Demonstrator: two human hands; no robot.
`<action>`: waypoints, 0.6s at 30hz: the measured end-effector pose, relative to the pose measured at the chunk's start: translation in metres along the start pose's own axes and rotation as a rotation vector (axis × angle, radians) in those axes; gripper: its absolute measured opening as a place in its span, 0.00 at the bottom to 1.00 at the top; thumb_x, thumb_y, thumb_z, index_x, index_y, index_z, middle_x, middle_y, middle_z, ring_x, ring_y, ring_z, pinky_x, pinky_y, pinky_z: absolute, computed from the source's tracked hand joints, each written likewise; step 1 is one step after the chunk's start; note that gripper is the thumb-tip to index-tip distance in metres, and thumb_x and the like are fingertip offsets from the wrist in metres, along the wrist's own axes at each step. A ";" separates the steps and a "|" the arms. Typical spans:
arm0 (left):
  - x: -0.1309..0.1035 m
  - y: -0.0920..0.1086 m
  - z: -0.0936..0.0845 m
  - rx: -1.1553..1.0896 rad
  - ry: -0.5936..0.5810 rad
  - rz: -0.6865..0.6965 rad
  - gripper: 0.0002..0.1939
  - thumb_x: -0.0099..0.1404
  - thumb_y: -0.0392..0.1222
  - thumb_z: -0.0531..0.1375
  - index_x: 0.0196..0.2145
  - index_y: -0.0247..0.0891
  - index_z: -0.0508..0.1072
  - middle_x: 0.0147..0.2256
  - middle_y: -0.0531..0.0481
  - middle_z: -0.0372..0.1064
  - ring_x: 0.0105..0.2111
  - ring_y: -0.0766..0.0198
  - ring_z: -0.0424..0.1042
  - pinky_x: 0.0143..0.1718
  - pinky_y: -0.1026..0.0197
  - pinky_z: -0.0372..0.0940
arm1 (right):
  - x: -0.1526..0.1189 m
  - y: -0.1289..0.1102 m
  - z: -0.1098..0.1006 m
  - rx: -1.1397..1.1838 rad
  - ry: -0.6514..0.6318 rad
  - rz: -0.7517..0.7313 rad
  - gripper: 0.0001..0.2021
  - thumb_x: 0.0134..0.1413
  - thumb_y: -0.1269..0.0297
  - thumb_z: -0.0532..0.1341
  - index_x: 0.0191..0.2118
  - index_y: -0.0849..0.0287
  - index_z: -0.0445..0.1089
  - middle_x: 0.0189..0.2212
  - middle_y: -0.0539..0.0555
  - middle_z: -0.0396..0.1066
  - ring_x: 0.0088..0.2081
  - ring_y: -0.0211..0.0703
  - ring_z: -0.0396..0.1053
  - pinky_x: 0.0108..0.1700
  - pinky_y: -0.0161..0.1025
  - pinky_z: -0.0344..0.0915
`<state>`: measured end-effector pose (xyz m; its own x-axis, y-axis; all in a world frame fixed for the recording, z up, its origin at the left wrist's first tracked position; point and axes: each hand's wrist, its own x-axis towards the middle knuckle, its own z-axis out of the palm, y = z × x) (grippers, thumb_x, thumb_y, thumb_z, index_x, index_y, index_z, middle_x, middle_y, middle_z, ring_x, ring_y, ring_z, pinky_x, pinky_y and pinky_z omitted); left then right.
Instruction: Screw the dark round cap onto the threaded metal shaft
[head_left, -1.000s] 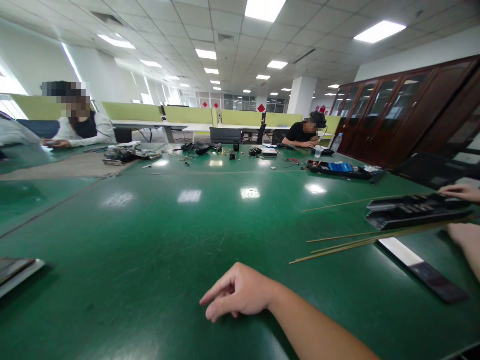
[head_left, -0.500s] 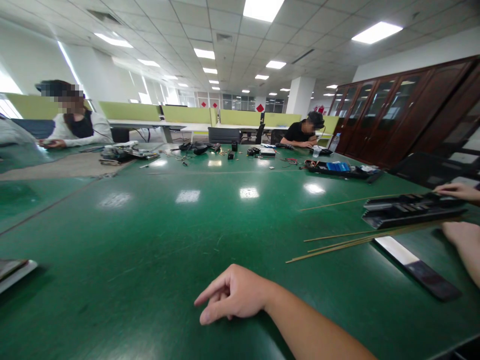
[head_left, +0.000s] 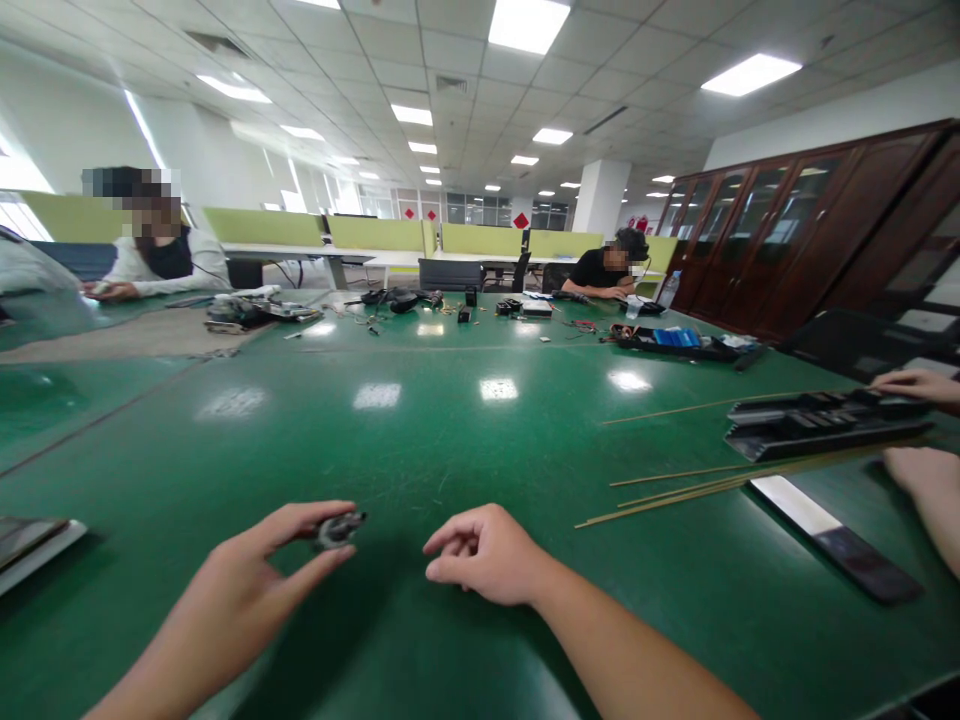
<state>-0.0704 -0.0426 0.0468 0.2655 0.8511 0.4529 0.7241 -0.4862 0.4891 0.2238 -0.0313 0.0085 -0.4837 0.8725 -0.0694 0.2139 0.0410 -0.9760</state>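
My left hand pinches a small dark part between thumb and forefinger, fingers clamped on it just above the green table (can't tell what the part is, too small and blurred). My right hand rests on the table just beside it, fingers loosely curled, holding nothing. The part sits near the front edge, between my two hands, closer to the left.

Right of me lie thin sticks, a flat strip and a black tray. A neighbour's hand touches the tray's far end; their other hand lies near the strip. A flat device sits at the left edge. Two other people sit at the far end among scattered tools.
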 end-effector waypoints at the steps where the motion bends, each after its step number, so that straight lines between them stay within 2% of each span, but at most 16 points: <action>1: 0.009 0.006 0.013 -0.001 -0.066 0.053 0.22 0.64 0.53 0.66 0.53 0.47 0.74 0.48 0.49 0.76 0.47 0.55 0.77 0.49 0.55 0.73 | 0.001 0.000 -0.001 -0.029 0.078 -0.030 0.16 0.50 0.62 0.71 0.45 0.62 0.78 0.27 0.49 0.72 0.23 0.32 0.63 0.26 0.30 0.59; 4: 0.023 0.023 0.050 -0.046 -0.148 0.165 0.20 0.68 0.48 0.62 0.56 0.47 0.71 0.52 0.47 0.73 0.52 0.55 0.73 0.53 0.54 0.71 | 0.002 0.001 -0.004 -0.147 0.234 -0.110 0.12 0.50 0.65 0.69 0.42 0.61 0.78 0.27 0.48 0.72 0.24 0.32 0.62 0.27 0.30 0.58; 7: 0.022 0.026 0.073 -0.143 -0.099 0.093 0.22 0.68 0.45 0.63 0.58 0.47 0.67 0.51 0.47 0.73 0.50 0.57 0.75 0.53 0.55 0.71 | 0.003 0.001 -0.003 -0.274 0.282 -0.141 0.08 0.49 0.67 0.68 0.38 0.61 0.78 0.28 0.49 0.73 0.26 0.34 0.64 0.28 0.31 0.59; 9: 0.018 0.020 0.080 -0.183 -0.061 0.061 0.23 0.66 0.43 0.65 0.57 0.45 0.67 0.49 0.47 0.74 0.48 0.57 0.75 0.52 0.55 0.71 | 0.004 0.001 -0.002 -0.317 0.305 -0.151 0.12 0.48 0.67 0.69 0.41 0.59 0.79 0.31 0.51 0.75 0.27 0.36 0.65 0.30 0.32 0.61; 12: 0.016 0.009 0.081 -0.195 -0.030 0.128 0.17 0.66 0.40 0.64 0.52 0.44 0.70 0.48 0.47 0.74 0.49 0.57 0.74 0.52 0.56 0.69 | 0.006 0.001 -0.001 -0.317 0.332 -0.147 0.18 0.46 0.67 0.71 0.46 0.57 0.78 0.33 0.51 0.76 0.28 0.37 0.67 0.31 0.34 0.62; 14: 0.016 0.005 0.080 -0.202 -0.012 0.172 0.15 0.66 0.39 0.64 0.51 0.43 0.71 0.48 0.47 0.73 0.50 0.58 0.73 0.53 0.56 0.68 | 0.006 -0.001 -0.001 -0.300 0.337 -0.144 0.17 0.47 0.67 0.70 0.46 0.57 0.78 0.32 0.51 0.75 0.27 0.37 0.67 0.31 0.34 0.63; 18: 0.012 0.005 0.082 -0.214 -0.009 0.193 0.17 0.66 0.38 0.65 0.51 0.45 0.71 0.49 0.49 0.74 0.50 0.60 0.73 0.54 0.58 0.68 | 0.005 -0.005 -0.001 -0.313 0.323 -0.180 0.16 0.48 0.66 0.70 0.46 0.56 0.79 0.32 0.51 0.75 0.30 0.39 0.69 0.34 0.34 0.64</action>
<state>-0.0115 -0.0186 -0.0071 0.3914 0.7399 0.5471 0.5088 -0.6694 0.5414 0.2215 -0.0266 0.0137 -0.2589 0.9427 0.2106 0.4200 0.3062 -0.8543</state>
